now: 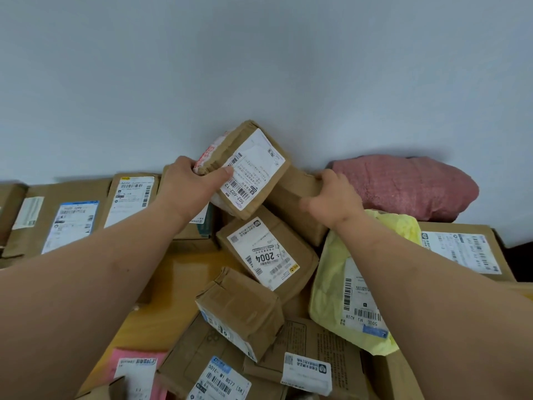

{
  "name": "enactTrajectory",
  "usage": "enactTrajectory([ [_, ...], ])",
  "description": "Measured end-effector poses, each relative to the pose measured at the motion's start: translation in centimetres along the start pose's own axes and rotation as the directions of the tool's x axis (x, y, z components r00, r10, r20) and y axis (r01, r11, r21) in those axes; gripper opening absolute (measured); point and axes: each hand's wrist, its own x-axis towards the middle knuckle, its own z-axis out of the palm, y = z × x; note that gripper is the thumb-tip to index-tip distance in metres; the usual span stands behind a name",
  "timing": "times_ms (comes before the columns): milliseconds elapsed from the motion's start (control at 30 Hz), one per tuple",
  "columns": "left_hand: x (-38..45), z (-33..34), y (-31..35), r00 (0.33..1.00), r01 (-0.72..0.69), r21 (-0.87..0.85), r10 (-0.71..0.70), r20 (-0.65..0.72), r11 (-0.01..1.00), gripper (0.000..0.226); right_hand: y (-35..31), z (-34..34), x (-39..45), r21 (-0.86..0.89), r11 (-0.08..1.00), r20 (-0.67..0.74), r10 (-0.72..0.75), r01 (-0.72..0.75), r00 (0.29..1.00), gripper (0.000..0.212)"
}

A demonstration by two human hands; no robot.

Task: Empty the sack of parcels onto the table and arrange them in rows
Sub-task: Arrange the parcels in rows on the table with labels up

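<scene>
While sorting: left hand (pixel 191 180) is gripping a labelled box (pixel 248 168), lifting it off the pile.
Right hand (pixel 331 197): fingers are clasping a plain box (pixel 291 194), steadying it.

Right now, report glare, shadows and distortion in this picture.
Head view: soft even light, with faint shadows on the wall behind the pink sack; a glossy reflection on the bare table; wide-angle stretch swells both forearms; the label under the left hand stays mostly legible.

Both forearms are bare up to the frame edge, with no sleeves showing. The left hand (pixel 190 180) and right hand (pixel 336 202) wear no gloves, and both wrists are bare, without watch or band.
</scene>
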Motion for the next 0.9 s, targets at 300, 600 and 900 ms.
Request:
enactTrajectory([
  [300,-0.8,-0.8,-1.6,0.997,0.02,-0.046,-0.024,-0.08,0.999,0.068,0.1,3.3,-3.5,-0.559,0.763,-0.11,-0.456,0.325,0.883,0.061],
  [600,-1.0,-1.0,-2.8,0.998,0.007,-0.002,-0.007,-0.059,1.0,0.081,-0.5,3.7,-4.0,-0.433,0.82,-0.05,-0.437,0.375,0.898,0.064],
  [900,-0.6,-1.0,-2.7,0.996,0.076,0.006,-0.076,-0.055,0.997,0.088,-1.5,3.8,-4.1,-0.451,0.864,-0.079,-0.29,0.225,0.954,0.039],
])
